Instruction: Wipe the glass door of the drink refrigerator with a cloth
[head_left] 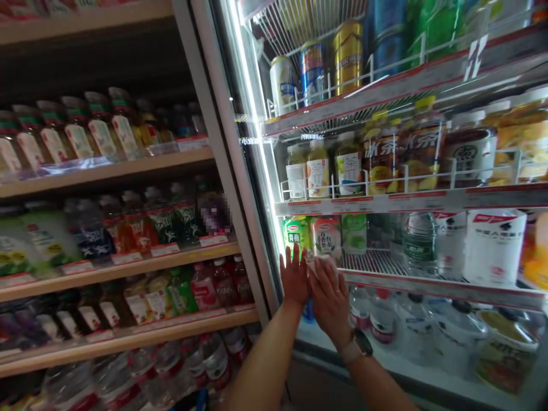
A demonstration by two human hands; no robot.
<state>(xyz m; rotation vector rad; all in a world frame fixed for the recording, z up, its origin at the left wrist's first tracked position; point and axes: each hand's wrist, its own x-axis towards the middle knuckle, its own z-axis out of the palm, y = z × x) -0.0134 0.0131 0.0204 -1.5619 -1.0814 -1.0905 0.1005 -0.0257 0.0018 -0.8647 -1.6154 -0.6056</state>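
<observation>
Both of my hands are raised side by side at the lit drinks cooler's glass door. My left hand [295, 278] lies flat with its fingers spread, below a green bottle [295, 231]. Beside it, my right hand [329, 291], with a watch [362, 342] on the wrist, presses a pale crumpled cloth [319, 264] to the glass. The cloth shows above and between its fingers. A bottle with a red and white label [326, 235] stands behind the glass just above the cloth.
On the left, open wooden shelves [128, 260] hold rows of bottles. A cooler frame post [233, 165] stands between them and the door. Cans, tea bottles and large water bottles [492, 245] fill the cooler shelves.
</observation>
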